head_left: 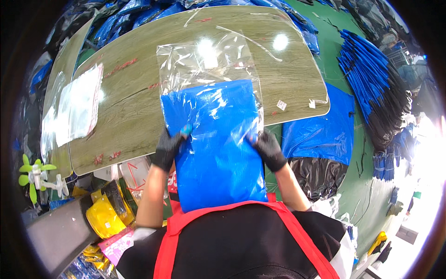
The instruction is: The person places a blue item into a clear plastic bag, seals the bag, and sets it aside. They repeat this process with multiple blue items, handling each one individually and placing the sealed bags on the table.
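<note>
the left hand (171, 148) and the right hand (268, 149), both in dark knit gloves, are closed on opposite side edges of a blue folded bundle (218, 139), the thumbs lying on its upper face and the other fingers curled out of sight beneath. the left thumb's tip shows a patch of teal. the bundle lies across the near edge of the worktop (125, 111), its far part over the wood-patterned surface and its near part reaching past that edge to the person's red-trimmed apron (174, 228). a clear plastic bag (204, 60) covers at least the far part of the bundle, and its flat, unfilled end stretches further onto the worktop; where the bag ends on the near side is hard to tell.

toward the worktop's far edge, just beyond the bag, lies a thin white strip (255, 43). near its right end are a small white label (281, 105) and a torn white scrap (317, 102). at its left end rests a stack of clear sleeves (80, 109), shining under the light.

right of the worktop, a blue and black piece (320, 139) lies by its corner on the green floor (327, 28), with a heap of blue and black bundles (369, 83) farther out. beyond the worktop's far edge are blue packages (125, 23). off its near left corner stand a small fan (35, 176) with light green blades and, closer to the person, yellow packages (106, 217).
</note>
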Demonstrator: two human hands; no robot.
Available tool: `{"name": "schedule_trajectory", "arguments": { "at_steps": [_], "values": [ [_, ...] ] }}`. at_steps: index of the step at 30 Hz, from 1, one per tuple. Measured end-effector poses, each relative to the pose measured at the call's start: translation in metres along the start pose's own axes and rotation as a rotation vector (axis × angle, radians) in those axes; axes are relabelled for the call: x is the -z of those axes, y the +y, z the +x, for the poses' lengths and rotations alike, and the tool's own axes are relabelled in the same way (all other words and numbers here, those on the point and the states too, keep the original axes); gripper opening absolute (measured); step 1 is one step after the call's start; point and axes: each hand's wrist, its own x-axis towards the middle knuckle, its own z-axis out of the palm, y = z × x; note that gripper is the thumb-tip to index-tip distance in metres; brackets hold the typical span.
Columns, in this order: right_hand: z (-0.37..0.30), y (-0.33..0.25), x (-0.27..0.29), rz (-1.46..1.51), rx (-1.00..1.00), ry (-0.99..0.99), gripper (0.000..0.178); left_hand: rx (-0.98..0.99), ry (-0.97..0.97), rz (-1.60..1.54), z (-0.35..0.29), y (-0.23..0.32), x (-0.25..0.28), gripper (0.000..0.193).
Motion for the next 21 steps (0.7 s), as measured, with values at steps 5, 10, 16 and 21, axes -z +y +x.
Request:
{"name": "schedule_trajectory", "arguments": {
  "at_steps": [5,10,16,21],
  "values": [
    [-0.065,0.019,-0.014,0.366,0.026,-0.089,0.076,0.226,0.089,-0.130,-0.060,-0.014,-0.012,0.072],
    [-0.046,0.032,0.011,0.295,-0.170,-0.284,0.074,-0.580,0.514,0.530,-0.044,0.004,0.003,0.036],
    [-0.018,0.028,0.029,-0.178,-0.105,-0.105,0.076,-0.302,0.243,-0.013,-0.036,0.027,-0.007,0.010],
    [0.023,0.017,0.021,0.014,0.316,0.093,0.086,-0.269,0.633,0.106,0.009,0.017,-0.008,0.008]
  ]
}}
